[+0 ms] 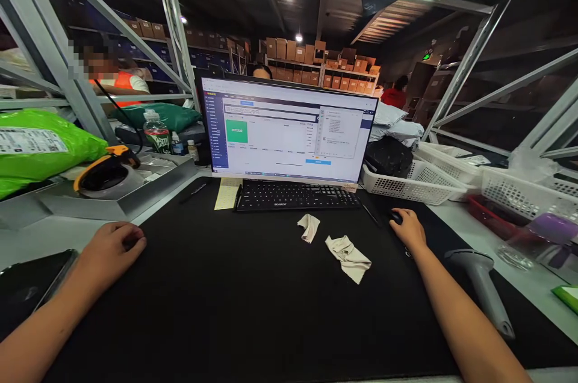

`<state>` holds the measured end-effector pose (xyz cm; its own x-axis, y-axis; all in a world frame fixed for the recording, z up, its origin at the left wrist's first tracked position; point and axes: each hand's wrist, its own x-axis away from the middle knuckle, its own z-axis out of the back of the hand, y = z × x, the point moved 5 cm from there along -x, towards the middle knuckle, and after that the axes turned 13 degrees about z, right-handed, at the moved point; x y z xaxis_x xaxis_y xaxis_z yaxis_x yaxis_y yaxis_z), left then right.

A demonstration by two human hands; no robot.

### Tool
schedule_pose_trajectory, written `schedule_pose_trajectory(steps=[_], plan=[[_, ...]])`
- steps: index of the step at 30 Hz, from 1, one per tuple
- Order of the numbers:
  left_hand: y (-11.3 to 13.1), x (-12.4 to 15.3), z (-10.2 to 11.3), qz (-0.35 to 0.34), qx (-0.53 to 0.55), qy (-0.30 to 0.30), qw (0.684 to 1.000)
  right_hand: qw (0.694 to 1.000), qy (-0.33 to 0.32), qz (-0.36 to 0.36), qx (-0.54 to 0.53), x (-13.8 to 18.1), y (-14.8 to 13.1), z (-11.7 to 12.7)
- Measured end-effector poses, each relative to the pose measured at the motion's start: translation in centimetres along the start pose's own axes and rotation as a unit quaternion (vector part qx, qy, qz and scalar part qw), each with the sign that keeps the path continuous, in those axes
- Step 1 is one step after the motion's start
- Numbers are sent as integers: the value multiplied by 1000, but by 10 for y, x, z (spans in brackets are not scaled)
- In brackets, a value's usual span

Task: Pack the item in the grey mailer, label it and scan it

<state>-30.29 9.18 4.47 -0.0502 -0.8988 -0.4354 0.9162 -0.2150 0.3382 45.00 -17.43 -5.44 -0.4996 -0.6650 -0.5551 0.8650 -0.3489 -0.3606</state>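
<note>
My right hand [409, 227] rests curled over a black mouse [395, 215] on the black desk mat [253, 298], to the right of the keyboard [295, 195]. My left hand [114, 245] lies at the mat's left edge with its fingers loosely curled, and nothing shows in it. A monitor [289, 130] with a software window stands behind the keyboard. Two crumpled beige cloths [347, 255] lie on the mat between my hands.
A grey barcode scanner [481, 286] lies right of my arm. White baskets [415, 181] stand at the right. A green parcel [36, 148], a tape dispenser [106, 172] and bottles [156, 130] sit at the left. A black tablet [27, 289] lies near left. People work behind the shelves.
</note>
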Motion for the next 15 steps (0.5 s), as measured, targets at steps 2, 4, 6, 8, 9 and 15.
schedule_pose_trajectory(steps=[2, 4, 6, 8, 9, 15], plan=[[1, 0, 0, -2, -1, 2, 1000, 1000, 5, -1, -3, 0, -1, 1], [2, 0, 0, -12, -1, 0, 1000, 1000, 2, -2, -2, 1, -3, 2], [4, 0, -1, -20, -1, -3, 1000, 1000, -4, -4, 2, 1, -5, 3], [3, 0, -1, -22, 1, -2, 1000, 1000, -12, -9, 10, 2, -6, 4], [3, 0, -2, -21, 1, -2, 1000, 1000, -16, -12, 13, 2, -5, 4], [1, 1, -6, -20, 5, -20, 1000, 1000, -19, -9, 16, 1, -3, 3]])
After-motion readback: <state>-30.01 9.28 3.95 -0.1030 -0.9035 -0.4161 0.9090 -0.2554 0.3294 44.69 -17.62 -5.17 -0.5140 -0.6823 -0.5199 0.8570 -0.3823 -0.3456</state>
